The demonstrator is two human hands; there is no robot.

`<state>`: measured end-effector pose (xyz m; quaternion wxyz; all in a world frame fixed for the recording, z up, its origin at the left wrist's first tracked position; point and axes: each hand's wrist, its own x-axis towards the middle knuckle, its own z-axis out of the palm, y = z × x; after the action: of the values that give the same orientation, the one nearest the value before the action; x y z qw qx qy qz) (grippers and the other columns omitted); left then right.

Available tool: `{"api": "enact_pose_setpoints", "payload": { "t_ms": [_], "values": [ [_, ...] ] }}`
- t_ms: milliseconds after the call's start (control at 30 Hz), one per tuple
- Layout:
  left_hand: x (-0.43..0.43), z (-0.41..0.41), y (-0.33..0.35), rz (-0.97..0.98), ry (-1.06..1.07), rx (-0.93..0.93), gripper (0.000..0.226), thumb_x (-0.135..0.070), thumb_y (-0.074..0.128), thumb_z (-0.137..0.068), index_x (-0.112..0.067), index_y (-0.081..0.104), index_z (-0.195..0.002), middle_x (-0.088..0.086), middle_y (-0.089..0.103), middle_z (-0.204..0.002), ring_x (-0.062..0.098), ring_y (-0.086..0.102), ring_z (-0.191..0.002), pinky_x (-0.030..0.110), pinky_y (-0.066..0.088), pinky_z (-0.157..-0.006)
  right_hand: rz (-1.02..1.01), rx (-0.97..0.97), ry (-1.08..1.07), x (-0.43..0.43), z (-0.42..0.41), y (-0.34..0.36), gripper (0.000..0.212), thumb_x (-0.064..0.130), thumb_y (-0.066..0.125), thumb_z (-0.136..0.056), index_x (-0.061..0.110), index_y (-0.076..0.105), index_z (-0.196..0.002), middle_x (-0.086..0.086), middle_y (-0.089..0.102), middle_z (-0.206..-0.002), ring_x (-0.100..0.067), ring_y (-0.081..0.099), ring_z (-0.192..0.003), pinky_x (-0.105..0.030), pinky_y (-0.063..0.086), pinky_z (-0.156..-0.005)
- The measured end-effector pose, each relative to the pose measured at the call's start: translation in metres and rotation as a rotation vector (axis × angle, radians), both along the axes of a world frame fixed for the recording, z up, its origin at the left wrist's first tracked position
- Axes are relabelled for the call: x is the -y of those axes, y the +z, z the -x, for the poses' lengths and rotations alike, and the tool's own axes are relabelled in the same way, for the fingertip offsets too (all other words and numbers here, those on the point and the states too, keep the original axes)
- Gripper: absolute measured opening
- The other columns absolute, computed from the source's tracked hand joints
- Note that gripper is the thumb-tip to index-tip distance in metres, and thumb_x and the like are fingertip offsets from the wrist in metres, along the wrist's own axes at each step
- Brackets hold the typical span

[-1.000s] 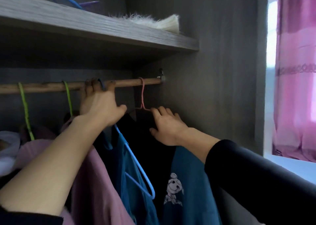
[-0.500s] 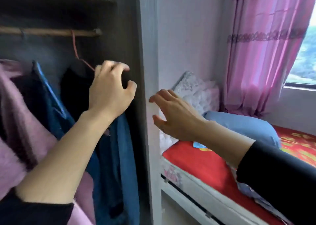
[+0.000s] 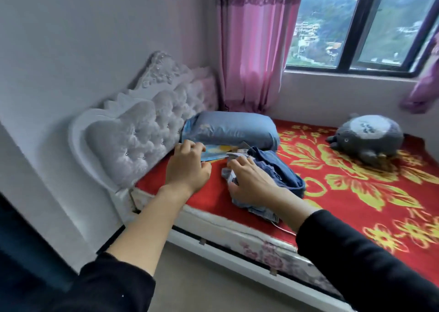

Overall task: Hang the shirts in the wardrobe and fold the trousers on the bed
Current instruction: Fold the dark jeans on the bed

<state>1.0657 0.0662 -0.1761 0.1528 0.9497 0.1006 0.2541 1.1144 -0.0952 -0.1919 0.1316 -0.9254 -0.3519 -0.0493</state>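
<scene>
The trousers (image 3: 282, 169) lay crumpled in a heap near the front edge of the bed (image 3: 356, 193), toward its headboard corner and just beside the pillow (image 3: 232, 131). The right hand (image 3: 251, 183) rested on the heap with fairly straight fingers and pinched nothing that showed. The left hand (image 3: 187, 169) hovered beside it with loosely curled fingers; whether it held anything could not be told. The step probably called for finding the waistband, spreading the heap flat, and matching the legs before folding.
</scene>
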Motion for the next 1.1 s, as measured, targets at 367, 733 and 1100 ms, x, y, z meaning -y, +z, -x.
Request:
{"api": "enact_pose_setpoints", "payload": {
  "t_ms": [367, 733, 1100],
  "values": [
    [0.088, -0.212, -0.159, 0.15, -0.16, -0.572, 0.038, -0.028, 0.047, -0.089, -0.02, 0.049, -0.125, 0.006, 0.044, -0.128, 0.025, 0.036, -0.122, 0.036, 0.04, -0.092, 0.156, -0.354, -0.32, 0.112, -0.18, -0.131, 0.034, 0.021, 0.05, -0.089, 0.009, 0.045, -0.12, -0.01, 0.044, -0.122, -0.029, 0.039, -0.119, -0.036, 0.039, -0.091],
    [0.145, -0.363, -0.247, 0.224, -0.244, -0.799, 0.037, -0.024, 0.045, -0.09, -0.019, 0.047, -0.127, 0.006, 0.044, -0.13, 0.024, 0.035, -0.124, 0.038, 0.041, -0.095, 0.183, -0.678, -0.588, 0.192, -0.322, -0.227, 0.033, 0.019, 0.047, -0.088, 0.007, 0.045, -0.119, -0.012, 0.044, -0.122, -0.032, 0.044, -0.114, -0.036, 0.039, -0.089],
    [0.188, -0.526, -0.343, 0.275, -0.106, -0.737, 0.034, -0.018, 0.044, -0.092, -0.018, 0.052, -0.125, 0.001, 0.048, -0.131, 0.022, 0.033, -0.126, 0.036, 0.037, -0.101, 0.116, -0.739, -0.485, 0.205, -0.507, -0.328, 0.034, 0.018, 0.044, -0.094, 0.009, 0.045, -0.126, -0.009, 0.047, -0.125, -0.027, 0.046, -0.114, -0.034, 0.041, -0.087]
  ]
}}
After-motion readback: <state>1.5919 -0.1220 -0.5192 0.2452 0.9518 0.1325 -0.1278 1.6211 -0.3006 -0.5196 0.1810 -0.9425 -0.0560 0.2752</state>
